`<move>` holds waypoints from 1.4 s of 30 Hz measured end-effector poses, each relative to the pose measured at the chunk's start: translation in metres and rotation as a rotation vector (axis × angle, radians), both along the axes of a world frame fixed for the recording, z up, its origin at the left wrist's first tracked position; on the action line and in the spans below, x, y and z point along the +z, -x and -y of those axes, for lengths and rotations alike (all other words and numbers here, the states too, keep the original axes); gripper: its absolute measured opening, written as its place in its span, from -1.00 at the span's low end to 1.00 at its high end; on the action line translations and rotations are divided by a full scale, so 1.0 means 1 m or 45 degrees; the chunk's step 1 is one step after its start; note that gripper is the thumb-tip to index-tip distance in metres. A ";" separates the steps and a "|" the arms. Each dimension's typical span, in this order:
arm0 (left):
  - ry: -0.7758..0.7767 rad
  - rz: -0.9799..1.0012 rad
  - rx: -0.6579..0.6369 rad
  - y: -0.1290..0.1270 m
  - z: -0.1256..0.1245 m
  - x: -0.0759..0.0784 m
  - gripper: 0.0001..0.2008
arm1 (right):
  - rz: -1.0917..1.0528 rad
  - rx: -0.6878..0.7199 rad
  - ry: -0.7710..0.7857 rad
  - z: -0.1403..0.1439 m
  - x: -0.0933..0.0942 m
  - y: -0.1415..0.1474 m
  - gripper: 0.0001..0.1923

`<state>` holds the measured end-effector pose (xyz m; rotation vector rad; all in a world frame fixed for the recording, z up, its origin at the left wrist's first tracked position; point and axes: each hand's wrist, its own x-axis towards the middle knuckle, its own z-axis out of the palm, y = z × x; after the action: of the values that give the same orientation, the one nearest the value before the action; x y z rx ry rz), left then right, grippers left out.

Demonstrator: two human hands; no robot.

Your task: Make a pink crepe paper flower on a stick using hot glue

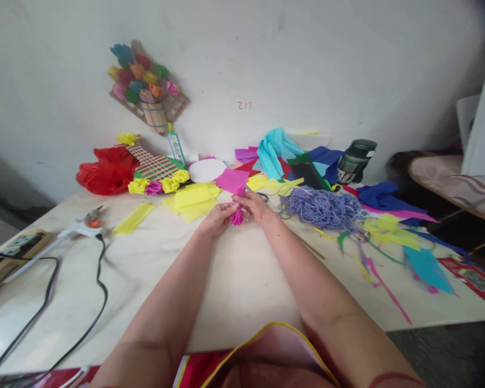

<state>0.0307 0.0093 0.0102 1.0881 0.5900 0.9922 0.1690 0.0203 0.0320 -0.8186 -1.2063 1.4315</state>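
Observation:
Over the middle of the table, my left hand [222,215] and my right hand [253,206] meet around a bunched piece of magenta crepe paper [237,217]. Both hands have their fingers closed on it, pinching its narrow middle. The gathered, ruffled end points down toward me, and a strip shows above the fingers. A flat magenta sheet [231,180] lies just beyond; I cannot tell whether it joins the held piece. Yellow paper sheets [196,200] lie beyond my left hand. A tangle of purple-grey cord [323,207] rests to the right of my right hand.
A hot glue gun [83,227] with its black cable [101,280] and a power strip [12,256] occupy the left side. Behind are a red plastic bag [107,171], a glue bottle [177,149] and a dark green jar [355,160]. Paper scraps [428,267] litter the right.

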 end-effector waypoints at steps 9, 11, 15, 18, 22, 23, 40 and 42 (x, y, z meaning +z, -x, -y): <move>0.044 0.115 0.043 0.000 -0.001 -0.001 -0.70 | 0.015 -0.115 -0.142 -0.004 -0.002 0.009 -0.69; 0.048 0.103 0.001 0.000 -0.001 0.000 -0.68 | -0.027 0.001 -0.019 -0.003 -0.004 0.006 -0.66; 0.016 0.101 0.102 -0.001 -0.002 0.000 -0.67 | -0.106 0.063 0.030 -0.005 -0.008 0.003 -0.65; -0.020 0.088 0.285 0.000 -0.006 -0.001 -0.70 | -0.164 -0.071 -0.019 -0.010 -0.012 0.002 -0.65; -0.058 0.018 0.405 0.001 -0.008 -0.003 -0.71 | -0.098 -0.183 -0.014 -0.013 -0.016 -0.001 -0.64; -0.065 -0.007 0.411 0.001 -0.008 -0.003 -0.70 | -0.081 -0.192 -0.016 -0.014 -0.016 -0.001 -0.64; -0.017 -0.095 0.379 0.000 -0.008 -0.002 -0.70 | -0.005 -0.270 -0.015 -0.014 -0.015 0.000 -0.75; -0.002 -0.080 0.350 0.001 -0.007 -0.001 -0.70 | 0.007 -0.264 -0.048 -0.013 -0.015 -0.001 -0.74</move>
<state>0.0300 0.0161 0.0093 1.0605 0.8052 1.1989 0.1698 0.0333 0.0172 -0.8949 -1.1151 1.2354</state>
